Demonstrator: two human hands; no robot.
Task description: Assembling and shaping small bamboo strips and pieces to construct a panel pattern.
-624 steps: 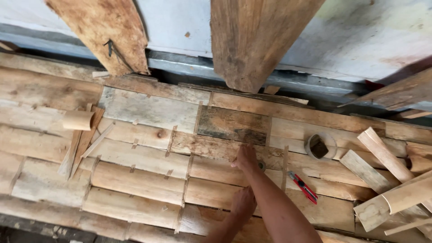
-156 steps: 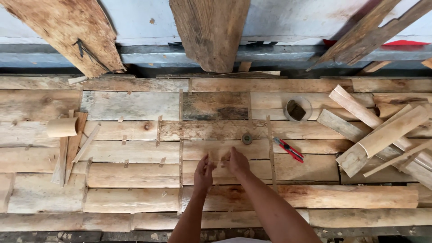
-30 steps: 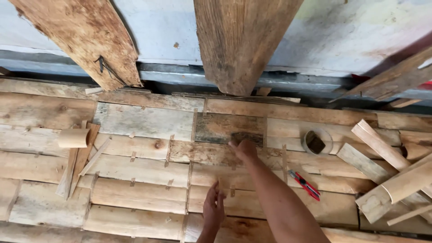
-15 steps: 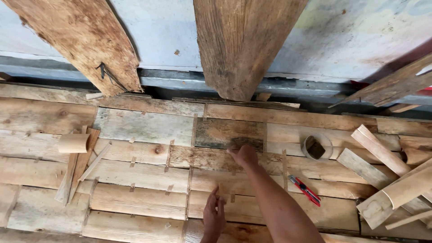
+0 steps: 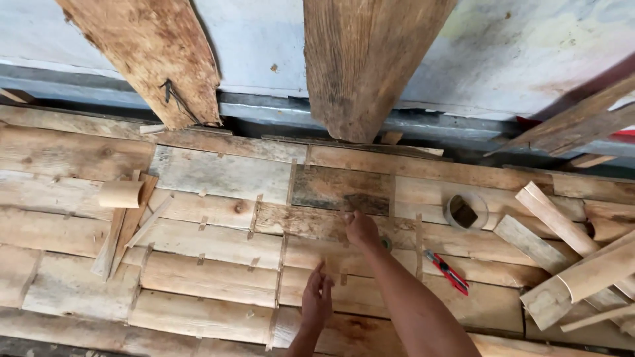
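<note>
Flattened bamboo slats (image 5: pixel 205 277) form the work surface. Left hand (image 5: pixel 316 301) rests flat on a near slat, fingers together, extended. Right hand (image 5: pixel 361 229) presses on a darker slat (image 5: pixel 331 188) farther out, fingers curled; their grip cannot be determined. Red cutter (image 5: pixel 447 272) lies just right.

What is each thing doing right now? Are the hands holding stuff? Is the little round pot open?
Right hand: reaching forward, fingertips down on a bamboo slat; whether it pinches something small cannot be told.
Left hand: open, fingers spread, resting on the slats, holding nothing.
Round container: open, upright, something dark inside.
Red cutter: lying flat, untouched.
Short bamboo piece: lying on its side, loose.
Bamboo offcuts: piled loosely at the right.
</note>
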